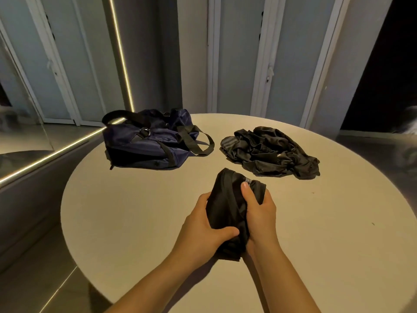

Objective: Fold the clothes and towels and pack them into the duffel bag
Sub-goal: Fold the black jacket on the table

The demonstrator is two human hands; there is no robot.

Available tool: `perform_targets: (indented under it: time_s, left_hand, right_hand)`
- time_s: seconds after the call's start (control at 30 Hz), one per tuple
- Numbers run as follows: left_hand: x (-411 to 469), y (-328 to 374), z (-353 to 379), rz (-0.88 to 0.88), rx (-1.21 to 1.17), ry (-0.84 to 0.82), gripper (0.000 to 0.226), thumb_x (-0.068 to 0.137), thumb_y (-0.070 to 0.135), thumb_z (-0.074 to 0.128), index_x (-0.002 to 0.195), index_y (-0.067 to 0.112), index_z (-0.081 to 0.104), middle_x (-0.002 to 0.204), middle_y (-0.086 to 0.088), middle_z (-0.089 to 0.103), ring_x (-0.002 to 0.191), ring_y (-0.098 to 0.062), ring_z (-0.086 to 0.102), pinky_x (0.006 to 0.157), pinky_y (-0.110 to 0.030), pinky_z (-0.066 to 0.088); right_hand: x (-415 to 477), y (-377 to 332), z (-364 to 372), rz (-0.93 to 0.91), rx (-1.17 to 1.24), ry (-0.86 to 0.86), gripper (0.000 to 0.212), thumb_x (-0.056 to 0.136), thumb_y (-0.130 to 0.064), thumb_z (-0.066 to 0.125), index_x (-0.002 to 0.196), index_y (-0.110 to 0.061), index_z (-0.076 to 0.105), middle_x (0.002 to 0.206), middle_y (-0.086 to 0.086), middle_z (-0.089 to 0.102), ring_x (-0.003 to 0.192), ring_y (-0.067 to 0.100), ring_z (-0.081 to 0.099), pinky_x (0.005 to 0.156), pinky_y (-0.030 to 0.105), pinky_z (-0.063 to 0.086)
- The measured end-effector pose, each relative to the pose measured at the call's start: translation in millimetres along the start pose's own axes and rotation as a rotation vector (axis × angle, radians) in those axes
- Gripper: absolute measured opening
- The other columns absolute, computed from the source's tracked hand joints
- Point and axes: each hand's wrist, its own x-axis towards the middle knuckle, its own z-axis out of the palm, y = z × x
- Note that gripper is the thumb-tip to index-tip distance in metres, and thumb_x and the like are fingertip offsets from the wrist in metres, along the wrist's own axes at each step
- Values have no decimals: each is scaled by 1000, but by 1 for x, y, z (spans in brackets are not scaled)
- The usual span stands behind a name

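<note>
At the centre of the frame, your left hand (204, 224) and right hand (259, 213) clamp curled fingers and thumbs around a bunched black garment (228, 208) on the round table (126, 222). The navy duffel bag (149, 141) sits upper left; a black clothes pile (270, 152) lies upper right.

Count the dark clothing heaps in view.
2: a black fabric bundle gripped by left hand and right hand, front centre; a crumpled black pile, far right. Pieces within may be hidden.
</note>
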Motion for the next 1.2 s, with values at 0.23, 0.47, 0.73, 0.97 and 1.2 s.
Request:
perform_targets:
  time_s: [0.23,0.47,0.73,0.97,1.2]
  left_hand:
    - [12,-1,-34,-176,-215,-1,63,75,8,88,127,30,59,110,6,73,93,-9,73,78,-28,61]
    - [41,-3,-86,-153,-145,6,64,76,14,89,130,26,56,111,6,74,96,-10,73,83,-31,62]
    - [132,-19,-159,106,622,251,70,93,55,63,152,29,37,132,0,61,121,-23,58,101,-45,50]
    - [240,-46,-213,161,1283,243,104,81,92,32,163,31,10,171,-10,8,158,-30,0,126,-56,-1]
    - [233,-87,-206,95,1254,121,83,89,85,28,160,42,22,164,-8,30,147,-33,31,121,-51,20]
  right_hand:
    - [0,-2,23,36,-123,-153,43,93,-48,68,131,-36,53,123,-1,66,110,20,67,92,48,60]
    - [22,-3,71,-186,-422,-427,64,84,-8,80,133,-31,45,118,-7,65,103,4,67,76,20,57]
    - [85,4,92,-74,-559,-372,75,95,-8,68,154,-31,26,143,1,52,131,25,54,112,50,44]
    - [108,32,89,-256,-863,-310,95,96,-15,68,157,-49,4,148,9,51,125,33,58,105,45,48]
    - [110,43,87,-394,-1014,-327,69,103,-20,57,158,-41,21,149,6,44,134,28,48,107,39,40]
